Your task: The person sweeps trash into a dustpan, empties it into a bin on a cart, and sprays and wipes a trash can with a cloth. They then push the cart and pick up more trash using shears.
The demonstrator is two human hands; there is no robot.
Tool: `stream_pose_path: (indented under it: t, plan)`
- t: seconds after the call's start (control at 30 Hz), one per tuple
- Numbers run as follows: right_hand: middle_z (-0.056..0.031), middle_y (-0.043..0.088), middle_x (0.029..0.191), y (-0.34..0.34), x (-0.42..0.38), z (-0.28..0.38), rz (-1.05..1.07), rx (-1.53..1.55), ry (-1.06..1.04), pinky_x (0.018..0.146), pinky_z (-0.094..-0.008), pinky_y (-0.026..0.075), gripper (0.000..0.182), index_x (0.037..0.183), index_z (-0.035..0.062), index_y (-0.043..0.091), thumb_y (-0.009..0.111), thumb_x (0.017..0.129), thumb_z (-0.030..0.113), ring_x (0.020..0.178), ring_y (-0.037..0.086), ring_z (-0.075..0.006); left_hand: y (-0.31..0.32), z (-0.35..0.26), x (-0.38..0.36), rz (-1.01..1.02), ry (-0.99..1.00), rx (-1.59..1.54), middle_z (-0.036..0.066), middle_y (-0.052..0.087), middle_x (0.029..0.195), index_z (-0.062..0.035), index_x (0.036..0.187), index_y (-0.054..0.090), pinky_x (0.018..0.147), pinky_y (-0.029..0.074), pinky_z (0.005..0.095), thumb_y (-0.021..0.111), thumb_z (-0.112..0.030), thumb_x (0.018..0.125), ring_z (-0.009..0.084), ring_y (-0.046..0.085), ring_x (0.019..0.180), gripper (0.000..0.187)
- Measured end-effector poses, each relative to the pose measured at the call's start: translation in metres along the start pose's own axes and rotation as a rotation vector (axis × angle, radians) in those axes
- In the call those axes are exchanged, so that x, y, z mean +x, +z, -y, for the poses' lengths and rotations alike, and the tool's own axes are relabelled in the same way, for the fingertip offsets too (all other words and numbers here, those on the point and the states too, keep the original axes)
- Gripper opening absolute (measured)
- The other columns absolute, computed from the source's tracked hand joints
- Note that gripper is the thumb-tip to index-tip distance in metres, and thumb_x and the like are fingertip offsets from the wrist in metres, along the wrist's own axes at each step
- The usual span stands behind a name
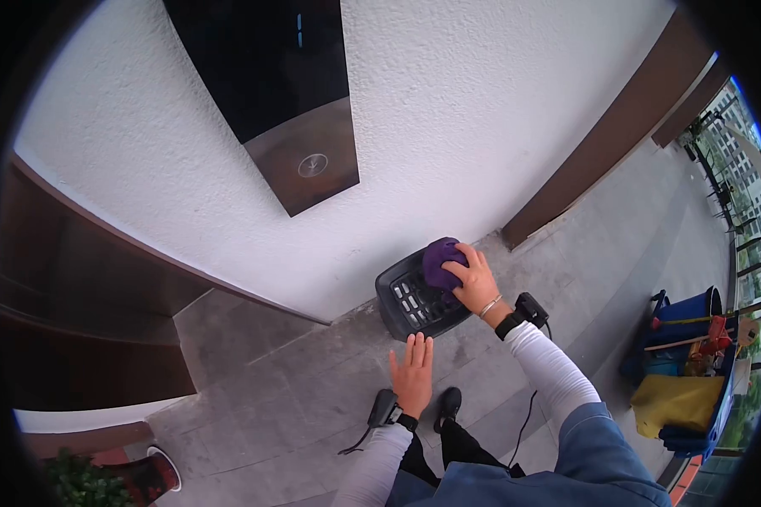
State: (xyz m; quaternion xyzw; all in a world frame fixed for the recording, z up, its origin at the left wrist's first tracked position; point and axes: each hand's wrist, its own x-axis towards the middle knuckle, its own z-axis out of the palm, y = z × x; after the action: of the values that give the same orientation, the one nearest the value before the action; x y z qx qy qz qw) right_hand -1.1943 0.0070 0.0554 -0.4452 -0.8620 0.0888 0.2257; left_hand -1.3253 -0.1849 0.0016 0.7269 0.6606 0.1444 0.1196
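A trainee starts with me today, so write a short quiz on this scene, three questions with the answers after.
1. Multiple choice: What is the person's right hand holding at the dark bin?
A) a spray bottle
B) a purple cloth
C) a long-handled brush

2. True or false: The fingers of the left hand are stretched out.

3. Fill in the blank: The dark panel with the round button is fixed to the white ____.

Key: 1. B; 2. True; 3. wall
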Motion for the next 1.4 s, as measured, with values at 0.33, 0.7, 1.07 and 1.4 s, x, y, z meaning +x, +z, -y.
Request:
stream_pose_path:
  t: [0.33, 0.7, 1.07, 1.4]
  plan:
    - [-0.0095, 0.039, 0.130, 0.066, 0.015, 0.008, 0.205, -0.263, -0.224, 0.078, -0.0425, 0.041, 0.024, 0.098, 0.0245, 0.057, 0.052, 0.077, 0.014, 0.098, 0.048, -0.0297, 0.000, -0.010, 0.004, 0.051, -0.053, 0.041, 0.011, 0.036, 0.137, -0.0071, 0.132, 0.038, 0.097, 0.027, 0.0570, 0.051, -0.004, 0.077, 0.0254, 0.030, 0.130, 0.056]
    - [-0.0205, 0.039, 0.124, 0.010, -0.070, 0.019, 0.290, -0.387, 0.332, 0.073, -0.0416, 0.048, 0.038, 0.099, 0.0213, 0.058, 0.068, 0.064, 0.013, 0.095, 0.051, -0.0362, 0.009, -0.004, 0.004, -0.046, -0.065, 0.026, 0.010, 0.033, 0.139, -0.0056, 0.131, 0.038, 0.100, 0.026, 0.0549, 0.054, -0.004, 0.075, 0.0243, 0.028, 0.131, 0.059]
    - [-0.0107, 0.044, 0.125, 0.032, -0.012, -0.012, 0.314, -0.518, -0.055, 0.076, -0.0402, 0.048, 0.028, 0.096, 0.0226, 0.063, 0.064, 0.069, 0.015, 0.099, 0.051, -0.0300, 0.005, 0.003, 0.004, -0.002, 0.001, 0.088, 0.009, 0.033, 0.139, -0.0066, 0.133, 0.035, 0.099, 0.026, 0.0548, 0.057, -0.007, 0.074, 0.0230, 0.028, 0.131, 0.062]
    - [-0.0109, 0.061, 0.093, -0.034, -0.017, -0.057, -0.075, 0.811, 0.692, 0.079, -0.0357, 0.051, 0.035, 0.106, 0.0056, 0.058, 0.054, 0.071, 0.001, 0.095, 0.059, -0.0255, 0.007, 0.011, 0.007, 0.056, -0.009, 0.004, 0.007, 0.030, 0.141, -0.0109, 0.133, 0.034, 0.098, 0.026, 0.0587, 0.057, -0.004, 0.074, 0.0225, 0.026, 0.132, 0.064]
